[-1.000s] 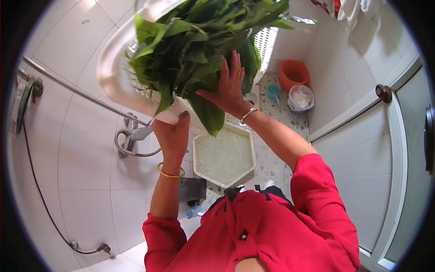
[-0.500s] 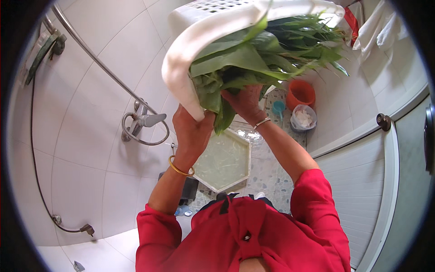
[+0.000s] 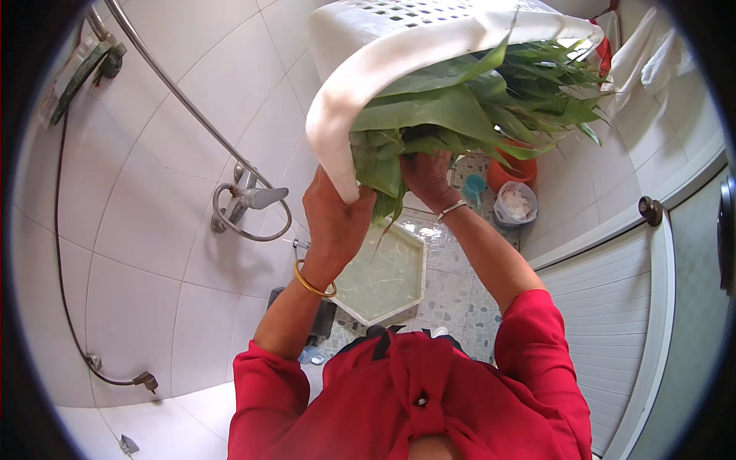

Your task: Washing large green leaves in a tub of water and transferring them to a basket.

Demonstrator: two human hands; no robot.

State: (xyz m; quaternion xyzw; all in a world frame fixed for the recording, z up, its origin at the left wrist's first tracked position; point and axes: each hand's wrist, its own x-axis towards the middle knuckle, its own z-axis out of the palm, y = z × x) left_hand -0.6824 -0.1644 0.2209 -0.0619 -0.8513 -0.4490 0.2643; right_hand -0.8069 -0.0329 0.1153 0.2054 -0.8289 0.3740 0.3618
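Note:
A white plastic basket (image 3: 334, 107) with a perforated side is held up in front of me, tipped so its opening faces down and toward me. Long green leaves (image 3: 437, 111) fill it and hang out over its rim. My left hand (image 3: 337, 218) is closed round the near lower corner of the rim. Under the leaves is my right hand (image 3: 429, 178), its fingers largely hidden, so what it grips or presses cannot be made out. Below both hands a hexagonal tub (image 3: 381, 276) of cloudy water stands on the floor.
Beyond my right forearm are an orange bucket (image 3: 512, 167), a small bin (image 3: 517, 204) with white paper and a blue dipper (image 3: 475, 186). A shower tap (image 3: 249, 199) juts from the left wall. At right stands a white door (image 3: 598, 307).
The basket with its leaves has shifted slightly to the right and both hands have gone with it. Some leaf tips hang at a different angle above the tub.

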